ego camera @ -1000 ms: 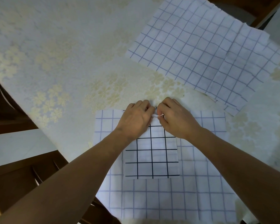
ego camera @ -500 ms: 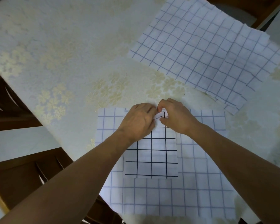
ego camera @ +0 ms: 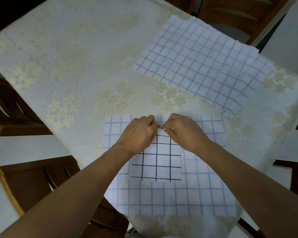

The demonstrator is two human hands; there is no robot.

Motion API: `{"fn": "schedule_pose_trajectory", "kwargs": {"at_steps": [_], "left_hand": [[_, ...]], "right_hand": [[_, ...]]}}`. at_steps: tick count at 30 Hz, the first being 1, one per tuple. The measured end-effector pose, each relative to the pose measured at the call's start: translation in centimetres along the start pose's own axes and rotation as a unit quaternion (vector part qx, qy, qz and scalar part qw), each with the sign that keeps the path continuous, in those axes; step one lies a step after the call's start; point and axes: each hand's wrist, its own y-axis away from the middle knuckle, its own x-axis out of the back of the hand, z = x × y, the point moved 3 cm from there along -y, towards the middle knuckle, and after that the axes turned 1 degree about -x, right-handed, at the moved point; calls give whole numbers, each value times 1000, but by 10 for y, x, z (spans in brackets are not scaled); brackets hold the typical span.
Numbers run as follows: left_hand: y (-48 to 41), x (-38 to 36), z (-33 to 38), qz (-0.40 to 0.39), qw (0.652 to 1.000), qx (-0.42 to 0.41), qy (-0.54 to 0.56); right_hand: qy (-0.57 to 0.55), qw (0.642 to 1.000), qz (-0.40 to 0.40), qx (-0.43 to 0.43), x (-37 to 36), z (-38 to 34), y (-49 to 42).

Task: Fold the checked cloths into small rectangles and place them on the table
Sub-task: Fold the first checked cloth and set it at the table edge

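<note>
The tablecloth (ego camera: 110, 79) over the table (ego camera: 62, 48) is woven cream fabric, matt, with a faint sheen on its raised pale-gold flowers. At the near edge, the black-checked cloth (ego camera: 158, 162) is thin, smooth, matt fabric. It lies on a blue-checked cloth (ego camera: 179, 198) of the same flat, soft finish. Toward the far right corner, the creased blue-checked cloths (ego camera: 196, 62) look rumpled and matt. The chair (ego camera: 29, 179) at the left edge is brown wood with a dull varnish. The floor (ego camera: 15, 148) is pale and smooth.

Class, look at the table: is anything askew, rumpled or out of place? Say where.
The blue-checked cloths at the far right lie askew, layers staggered and edges rumpled. The black-checked cloth, pinched by the left hand and right hand, sits square on the near blue-checked cloth. Nothing spilled or torn.
</note>
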Motion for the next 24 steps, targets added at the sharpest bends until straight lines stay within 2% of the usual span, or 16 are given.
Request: {"fn": "schedule_pose_trajectory", "kwargs": {"at_steps": [3, 6, 9, 11, 14, 19, 24], "left_hand": [[24, 8, 14, -1, 1000, 5, 2], [51, 8, 27, -37, 990, 104, 88], [76, -2, 39, -48, 978, 131, 154], [89, -9, 46, -40, 981, 124, 147], [106, -29, 52, -28, 993, 71, 91], [124, -48, 58, -13, 999, 44, 8], [132, -58, 65, -22, 1000, 10, 13]], "right_hand": [[15, 999, 16, 33, -4, -10, 25], [56, 997, 32, 49, -20, -21, 53], [68, 992, 85, 69, -35, -30, 79], [72, 985, 131, 82, -45, -31, 93], [78, 977, 174, 97, -61, -27, 107], [75, 978, 173, 87, -88, -18, 126], [73, 979, 177, 77, -110, -11, 138]]}}
